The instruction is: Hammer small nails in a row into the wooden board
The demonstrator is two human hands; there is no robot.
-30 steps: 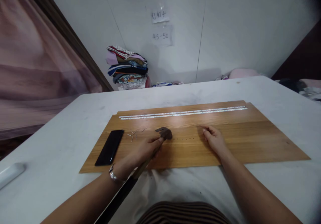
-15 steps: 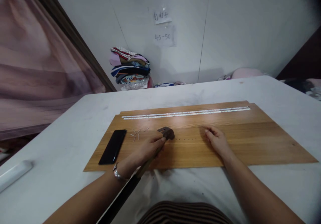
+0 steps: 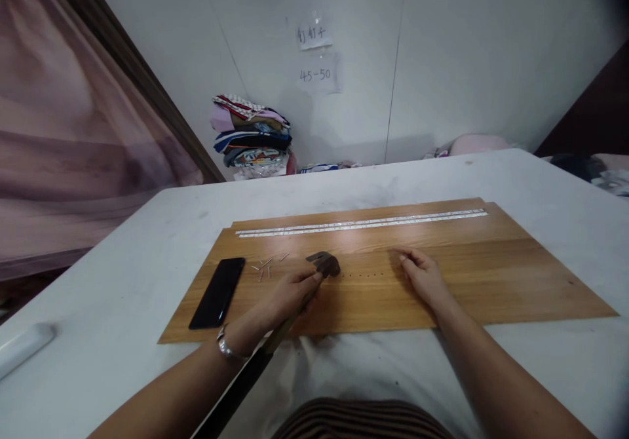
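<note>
My left hand [image 3: 293, 289] is wrapped around the neck of a claw hammer [image 3: 328, 263], close under its dark metal head. The hammer's handle slants down toward my body, and the head is just over the wooden board [image 3: 496, 275]. Beside the head, a row of several small dark dots [image 3: 366, 275], perhaps nail heads, runs rightward across the wood. My right hand [image 3: 423, 275] is at the right end of that row, thumb and forefinger pinched together; whatever is between the fingertips is too small to make out. Several loose nails [image 3: 265, 267] lie left of the hammer.
A black phone [image 3: 217, 293] rests at the board's left side. Two pale measuring strips [image 3: 361, 223] lie along the far part of the board. On the white table [image 3: 108, 282], a white rounded object [image 3: 27, 348] is at far left. Folded clothes [image 3: 253, 131] are stacked by the wall.
The view has shifted slightly, so the board and phone appear a little lower and further left. Both hands and the hammer hold nearly the same places on the board.
</note>
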